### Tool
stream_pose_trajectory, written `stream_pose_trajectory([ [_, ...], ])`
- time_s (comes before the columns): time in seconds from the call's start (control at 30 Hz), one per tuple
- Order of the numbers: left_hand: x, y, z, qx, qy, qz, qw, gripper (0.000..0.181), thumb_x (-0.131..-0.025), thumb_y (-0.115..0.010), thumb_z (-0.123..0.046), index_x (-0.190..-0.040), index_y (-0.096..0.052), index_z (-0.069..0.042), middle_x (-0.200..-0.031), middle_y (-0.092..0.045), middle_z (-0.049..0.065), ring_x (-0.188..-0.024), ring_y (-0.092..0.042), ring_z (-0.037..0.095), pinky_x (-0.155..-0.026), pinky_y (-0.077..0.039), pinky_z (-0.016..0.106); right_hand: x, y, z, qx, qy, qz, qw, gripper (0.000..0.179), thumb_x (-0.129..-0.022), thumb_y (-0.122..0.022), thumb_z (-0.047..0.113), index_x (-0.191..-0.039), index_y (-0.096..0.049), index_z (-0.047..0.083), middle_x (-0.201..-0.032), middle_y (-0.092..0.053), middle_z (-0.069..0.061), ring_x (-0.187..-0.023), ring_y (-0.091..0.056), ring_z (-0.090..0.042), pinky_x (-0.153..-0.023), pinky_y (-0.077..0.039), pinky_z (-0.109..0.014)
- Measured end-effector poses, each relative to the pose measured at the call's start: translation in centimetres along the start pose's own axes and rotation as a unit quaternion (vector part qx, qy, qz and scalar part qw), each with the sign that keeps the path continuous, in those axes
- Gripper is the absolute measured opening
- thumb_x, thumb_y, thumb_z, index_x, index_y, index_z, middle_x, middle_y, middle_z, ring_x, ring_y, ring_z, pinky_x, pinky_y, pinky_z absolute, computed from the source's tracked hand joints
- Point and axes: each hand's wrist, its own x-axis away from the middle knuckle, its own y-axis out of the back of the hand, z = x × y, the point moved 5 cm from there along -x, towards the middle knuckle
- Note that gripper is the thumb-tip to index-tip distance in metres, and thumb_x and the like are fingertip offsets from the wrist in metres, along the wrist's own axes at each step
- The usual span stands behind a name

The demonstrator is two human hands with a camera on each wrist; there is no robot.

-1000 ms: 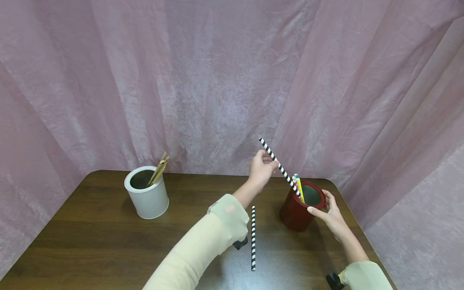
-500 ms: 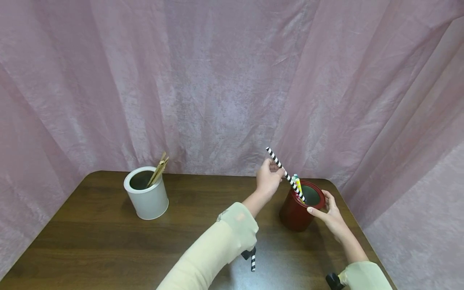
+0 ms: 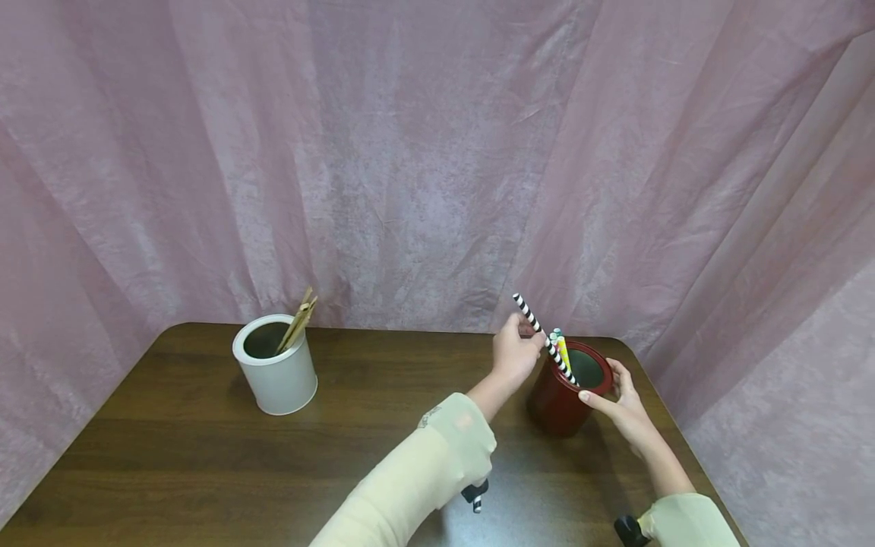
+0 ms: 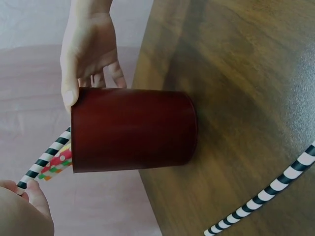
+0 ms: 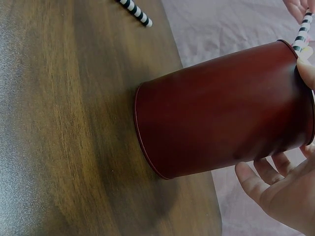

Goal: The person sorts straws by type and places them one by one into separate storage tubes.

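My left hand (image 3: 514,355) pinches a black-and-white striped paper straw (image 3: 562,364) between thumb and fingers. The straw slants, its lower end inside the mouth of the dark red cup (image 3: 555,410). Dotted colourful straws (image 3: 563,352) lean against the same side of that cup. On the cup's right, my right hand (image 3: 630,412) holds the rim, thumb at the near edge and fingers round the far side. In the left wrist view, a second striped straw (image 4: 268,192) lies on the table; my left forearm hides most of it from the head camera.
A white cup (image 3: 280,384) stands on the left part of the brown wooden table (image 3: 205,456), with a bundle of thin tan sticks (image 3: 298,325) leaning in it. Behind the table hangs a pink curtain (image 3: 410,167).
My left hand has moved right and down, lowering the striped straw deeper into the red cup. My forearm now covers most of the straw on the table. The right hand stays put.
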Motion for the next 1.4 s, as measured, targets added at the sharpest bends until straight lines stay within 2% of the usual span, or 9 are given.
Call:
stream_pose_trajectory([
  [0.1,0.3,-0.3,0.3,-0.012,0.008,-0.002,0.9999,0.017,-0.077,-0.060,-0.003,-0.093,-0.056,-0.002,-0.078,-0.060,0.005,-0.051,-0.053,0.007,-0.048,-0.046,0.016,0.0,0.0,0.0,-0.003,0.000,-0.001,1.0000,0.082,-0.083,-0.059,0.017,-0.140,-0.001,0.008,-0.141,-0.017,-0.021,-0.123,-0.023,-0.032,-0.095,-0.027,-0.049],
  [0.2,0.6,-0.5,0.7,-0.018,0.013,-0.001,0.9998,0.016,-0.077,-0.060,-0.003,-0.092,-0.056,-0.002,-0.076,-0.060,0.004,-0.049,-0.050,0.004,-0.047,-0.045,0.016,0.0,0.0,0.0,-0.008,0.001,-0.001,1.0000,0.082,-0.083,-0.059,0.016,-0.140,-0.001,0.007,-0.141,-0.017,-0.021,-0.123,-0.023,-0.033,-0.096,-0.026,-0.049],
  [0.33,0.9,-0.6,1.5,-0.026,0.024,0.011,0.9993,0.012,-0.078,-0.059,-0.005,-0.089,-0.056,-0.003,-0.075,-0.060,0.005,-0.050,-0.052,0.008,-0.047,-0.045,0.016,0.0,-0.1,0.0,-0.008,0.003,-0.002,1.0000,0.081,-0.082,-0.059,0.016,-0.139,-0.002,0.006,-0.140,-0.017,-0.022,-0.123,-0.023,-0.034,-0.095,-0.027,-0.048],
  [0.47,1.0,-0.9,2.3,-0.028,0.031,0.026,0.9988,0.010,-0.080,-0.059,-0.008,-0.089,-0.056,-0.004,-0.076,-0.063,0.007,-0.058,-0.059,0.015,-0.049,-0.047,0.017,0.0,-0.1,0.1,-0.006,0.005,-0.004,1.0000,0.080,-0.082,-0.059,0.016,-0.139,-0.003,0.005,-0.140,-0.018,-0.021,-0.123,-0.024,-0.033,-0.094,-0.028,-0.046],
  [0.7,1.3,-1.3,3.2,-0.042,0.053,0.044,0.9967,0.015,-0.083,-0.059,-0.014,-0.093,-0.059,-0.004,-0.081,-0.066,0.007,-0.065,-0.061,0.012,-0.050,-0.048,0.019,0.0,-0.1,0.1,-0.005,0.003,-0.006,1.0000,0.080,-0.082,-0.060,0.016,-0.139,-0.004,0.005,-0.139,-0.019,-0.022,-0.123,-0.024,-0.033,-0.094,-0.028,-0.046],
  [0.9,1.5,-1.4,3.7,-0.048,0.076,0.055,0.9944,0.017,-0.082,-0.060,-0.019,-0.094,-0.061,-0.006,-0.077,-0.065,0.004,-0.062,-0.058,0.010,-0.049,-0.046,0.020,0.0,-0.1,0.0,0.000,0.003,-0.010,0.9999,0.080,-0.082,-0.060,0.017,-0.138,-0.005,0.005,-0.138,-0.020,-0.022,-0.122,-0.025,-0.033,-0.092,-0.029,-0.043],
  [1.1,1.6,-0.9,4.1,-0.041,0.064,0.073,0.9944,0.020,-0.081,-0.061,-0.018,-0.097,-0.059,-0.005,-0.080,-0.066,0.004,-0.062,-0.056,0.006,-0.050,-0.046,0.020,0.0,-0.1,0.0,0.002,0.004,-0.012,0.9999,0.080,-0.082,-0.060,0.017,-0.138,-0.005,0.005,-0.138,-0.022,-0.022,-0.122,-0.025,-0.033,-0.092,-0.029,-0.043],
  [1.23,1.4,-0.4,4.2,-0.028,0.052,0.085,0.9947,0.023,-0.079,-0.064,-0.015,-0.098,-0.059,-0.004,-0.081,-0.066,0.007,-0.064,-0.060,0.013,-0.051,-0.047,0.019,0.1,0.0,0.0,-0.001,0.002,-0.009,1.0000,0.080,-0.082,-0.060,0.016,-0.139,-0.004,0.006,-0.137,-0.022,-0.021,-0.121,-0.025,-0.031,-0.092,-0.029,-0.043],
  [1.4,1.1,0.5,4.3,-0.051,0.029,0.094,0.9939,0.022,-0.077,-0.066,-0.015,-0.097,-0.059,-0.008,-0.083,-0.068,0.006,-0.068,-0.061,0.011,-0.055,-0.046,0.018,0.1,-0.1,0.0,-0.004,0.002,-0.004,1.0000,0.081,-0.082,-0.059,0.016,-0.140,-0.003,0.009,-0.138,-0.020,-0.021,-0.122,-0.024,-0.031,-0.094,-0.028,-0.046],
])
